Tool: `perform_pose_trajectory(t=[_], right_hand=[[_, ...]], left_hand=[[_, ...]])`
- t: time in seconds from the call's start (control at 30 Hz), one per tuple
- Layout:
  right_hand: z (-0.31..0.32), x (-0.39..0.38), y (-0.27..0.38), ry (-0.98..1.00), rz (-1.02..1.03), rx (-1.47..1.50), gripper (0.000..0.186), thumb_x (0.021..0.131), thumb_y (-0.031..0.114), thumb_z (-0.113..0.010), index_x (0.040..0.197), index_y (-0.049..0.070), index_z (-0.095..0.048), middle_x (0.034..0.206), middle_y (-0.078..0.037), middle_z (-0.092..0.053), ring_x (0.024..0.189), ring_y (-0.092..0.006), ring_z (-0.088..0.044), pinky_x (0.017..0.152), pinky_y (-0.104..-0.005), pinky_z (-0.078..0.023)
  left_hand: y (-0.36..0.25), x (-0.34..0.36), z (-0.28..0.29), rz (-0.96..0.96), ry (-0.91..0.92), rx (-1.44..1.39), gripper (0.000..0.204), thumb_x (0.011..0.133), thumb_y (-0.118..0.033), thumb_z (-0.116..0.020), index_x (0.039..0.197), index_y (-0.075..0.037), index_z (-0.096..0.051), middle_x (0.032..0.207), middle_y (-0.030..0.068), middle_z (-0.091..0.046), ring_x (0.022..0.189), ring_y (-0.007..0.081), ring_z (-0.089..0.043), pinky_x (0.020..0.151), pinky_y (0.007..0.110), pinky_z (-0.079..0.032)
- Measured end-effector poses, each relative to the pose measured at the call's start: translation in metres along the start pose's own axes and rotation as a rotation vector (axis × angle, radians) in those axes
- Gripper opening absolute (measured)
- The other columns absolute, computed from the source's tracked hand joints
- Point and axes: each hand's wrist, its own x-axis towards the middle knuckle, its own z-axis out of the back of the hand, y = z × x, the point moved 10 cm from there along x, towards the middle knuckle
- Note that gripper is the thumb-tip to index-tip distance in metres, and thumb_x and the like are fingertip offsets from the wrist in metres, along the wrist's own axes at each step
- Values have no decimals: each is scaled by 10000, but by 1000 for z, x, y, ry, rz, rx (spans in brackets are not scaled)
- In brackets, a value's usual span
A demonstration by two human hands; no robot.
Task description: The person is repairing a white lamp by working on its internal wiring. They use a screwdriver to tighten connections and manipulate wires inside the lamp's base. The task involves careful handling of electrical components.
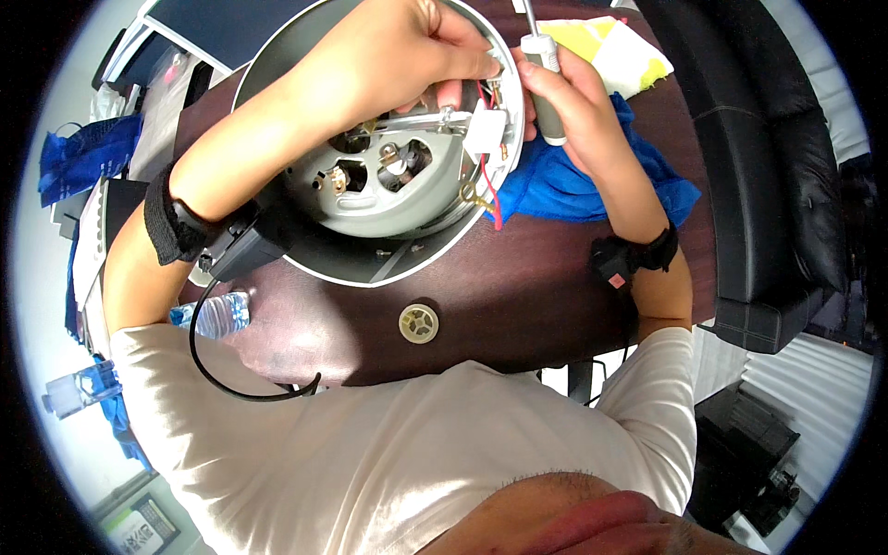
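Observation:
An open round appliance housing (pixel 365 277) with a pale rim lies on the table, showing a grey metal inner body (pixel 370 208) with cut-out holes. My left hand (pixel 407 55) reaches across it, thumb and fingers pinched at the right rim, beside red wires (pixel 497 199) and a small white block (pixel 486 131). Whatever sits between those fingertips is hidden. My right hand (pixel 581 97) grips a screwdriver (pixel 548 106) with a grey and white handle, its shaft pointing away from me. The fingers of that hand also rest close to the housing's outer right side.
A blue cloth (pixel 555 185) lies right of the housing, with a yellow and white cloth (pixel 610 55) beyond. Nearer me are a small round pale part (pixel 419 324) and a clear water bottle (pixel 217 315). A black leather seat (pixel 758 185) stands at the table's right.

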Motion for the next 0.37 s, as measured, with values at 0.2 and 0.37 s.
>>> perform_pose_trajectory(t=[0.2,0.37], right_hand=[[7,-1,-6,-22,-60,7,250,925,215,-531,1032,-9,-567,628,-21,-532,539,-104,-517,501,-228,-412],[42,-11,-21,-31,-202,-210,324,897,279,-586,1029,-17,-576,598,-28,-526,530,-113,-531,511,-232,-424]], left_hand=[[6,3,2,-17,-34,-36,178,854,-199,-645,930,-52,-710,553,-37,-550,466,9,-446,430,155,-323],[11,9,0,-32,-16,-40,196,853,-197,-646,965,-47,-705,558,-29,-556,490,18,-469,459,165,-349]])
